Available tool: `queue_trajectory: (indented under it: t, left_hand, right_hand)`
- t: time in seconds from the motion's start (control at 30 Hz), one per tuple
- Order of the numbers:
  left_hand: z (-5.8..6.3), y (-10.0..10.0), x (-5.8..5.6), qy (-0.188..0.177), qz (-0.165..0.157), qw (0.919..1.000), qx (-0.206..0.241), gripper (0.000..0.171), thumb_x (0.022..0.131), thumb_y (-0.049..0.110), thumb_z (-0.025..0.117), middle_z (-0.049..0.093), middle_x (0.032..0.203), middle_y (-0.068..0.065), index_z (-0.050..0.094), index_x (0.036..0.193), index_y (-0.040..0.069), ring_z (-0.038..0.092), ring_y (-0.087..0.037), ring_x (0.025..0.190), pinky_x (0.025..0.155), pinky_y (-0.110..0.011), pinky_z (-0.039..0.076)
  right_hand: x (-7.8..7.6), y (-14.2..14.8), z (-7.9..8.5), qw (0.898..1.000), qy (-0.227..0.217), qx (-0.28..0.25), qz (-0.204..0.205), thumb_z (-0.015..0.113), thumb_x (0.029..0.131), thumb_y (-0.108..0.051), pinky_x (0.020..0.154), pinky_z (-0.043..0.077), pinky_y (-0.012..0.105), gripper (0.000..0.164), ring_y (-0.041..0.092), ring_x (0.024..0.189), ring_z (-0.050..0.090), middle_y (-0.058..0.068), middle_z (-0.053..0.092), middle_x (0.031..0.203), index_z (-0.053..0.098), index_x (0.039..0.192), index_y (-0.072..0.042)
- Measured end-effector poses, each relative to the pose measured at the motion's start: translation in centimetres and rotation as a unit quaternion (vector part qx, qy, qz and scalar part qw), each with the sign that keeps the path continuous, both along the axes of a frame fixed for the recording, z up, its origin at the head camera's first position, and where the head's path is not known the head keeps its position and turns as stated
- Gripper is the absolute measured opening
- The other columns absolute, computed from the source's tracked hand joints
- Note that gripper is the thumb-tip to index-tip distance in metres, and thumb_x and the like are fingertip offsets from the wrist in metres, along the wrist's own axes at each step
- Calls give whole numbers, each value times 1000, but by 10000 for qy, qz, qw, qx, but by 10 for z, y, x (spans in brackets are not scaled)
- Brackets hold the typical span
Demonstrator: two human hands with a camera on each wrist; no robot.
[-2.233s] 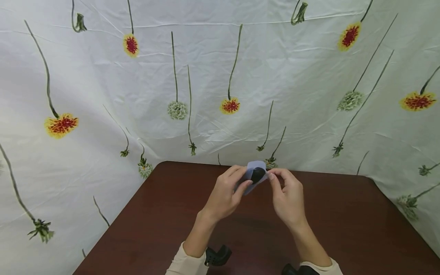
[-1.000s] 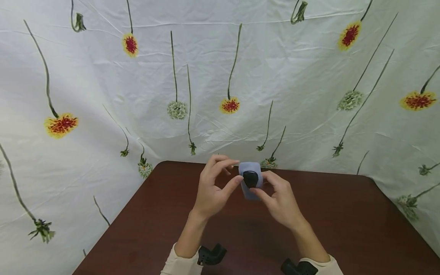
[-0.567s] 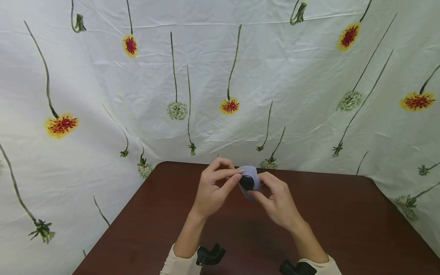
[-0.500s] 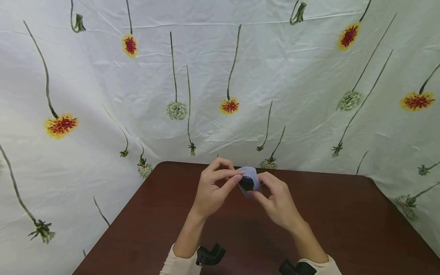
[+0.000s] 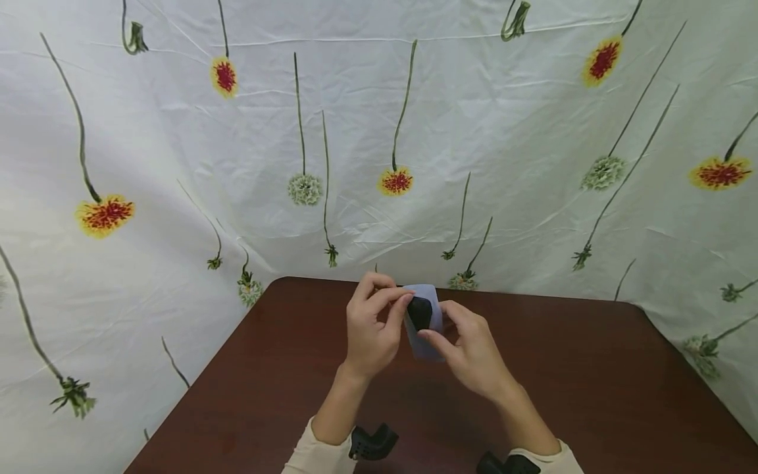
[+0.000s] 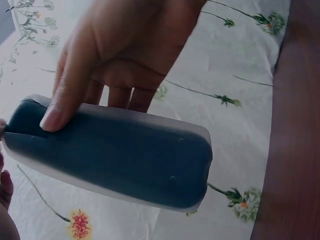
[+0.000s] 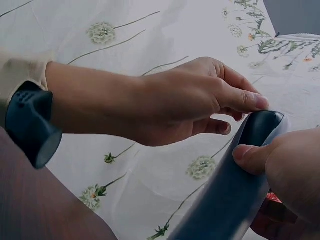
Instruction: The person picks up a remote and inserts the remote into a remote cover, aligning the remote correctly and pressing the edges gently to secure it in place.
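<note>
A long, dark, remote-shaped device (image 5: 420, 313) with a rounded end sits in a pale translucent sleeve (image 5: 428, 345), held up above the table. My right hand (image 5: 474, 345) grips the sleeved body, its thumb across the near face close to the uncovered dark end and its fingers behind. With thumb and index finger my left hand (image 5: 373, 322) pinches at the upper left edge of the opening. In the left wrist view most of the sleeved device (image 6: 130, 155) shows, with small bumps under the sleeve. Whether the left fingertips hold only the sleeve cannot be told.
The brown table (image 5: 272, 395) extends under both arms. Behind it and at its sides hangs a white cloth (image 5: 355, 131) printed with flowers. Each wrist wears a black camera mount, the left one (image 5: 373, 442) near the front of the view.
First the left hand held the sleeved device while the right fingers pinched its edge. The right hand then took hold of the body; the left now pinches the opening's edge. The device shifted slightly left.
</note>
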State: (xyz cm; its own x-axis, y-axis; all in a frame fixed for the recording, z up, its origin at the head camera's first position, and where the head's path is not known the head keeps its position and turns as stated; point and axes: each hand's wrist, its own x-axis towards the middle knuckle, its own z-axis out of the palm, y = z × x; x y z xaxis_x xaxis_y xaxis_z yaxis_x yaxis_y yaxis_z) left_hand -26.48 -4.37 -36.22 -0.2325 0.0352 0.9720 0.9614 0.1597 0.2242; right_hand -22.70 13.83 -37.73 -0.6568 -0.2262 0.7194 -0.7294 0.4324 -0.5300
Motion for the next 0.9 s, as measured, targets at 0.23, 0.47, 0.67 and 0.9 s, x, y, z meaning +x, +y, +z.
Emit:
queue_trajectory:
  t: [0.23, 0.47, 0.67, 0.9]
  left_hand:
    - [-2, 3, -2, 695, 426, 9962, -307, 19, 104, 10, 63, 51, 93, -11, 74, 97, -4, 50, -22, 73, 61, -28, 45]
    - [-2, 2, -3, 826, 442, 9948, -410, 18, 104, 9, 64, 52, 95, -12, 74, 99, -5, 51, -22, 74, 62, -28, 45]
    - [-3, 3, -5, 785, 264, 9957, -405, 19, 104, 11, 64, 53, 96, -12, 75, 102, -5, 51, -20, 73, 59, -26, 46]
    - [-4, 2, -6, 584, 101, 9973, -428, 21, 104, 14, 66, 54, 97, -11, 77, 104, -4, 49, -16, 69, 57, -24, 45]
  right_hand:
    - [3, 1, 3, 9953, -861, -286, 347, 79, 93, -10, 60, 59, 34, 28, 19, 87, 70, 1, 70, 97, 70, 119, -7]
    - [2, 7, 4, 9930, -960, -391, 568, 77, 94, -8, 62, 61, 34, 27, 17, 87, 70, 2, 71, 100, 71, 120, -7]
    - [1, 10, 5, 9925, -933, -406, 684, 77, 94, -7, 65, 61, 35, 28, 17, 89, 70, 3, 72, 102, 71, 121, -6]
    - [0, 13, 6, 9927, -967, -417, 587, 79, 92, -6, 69, 61, 36, 29, 18, 91, 71, 3, 72, 103, 72, 121, -4]
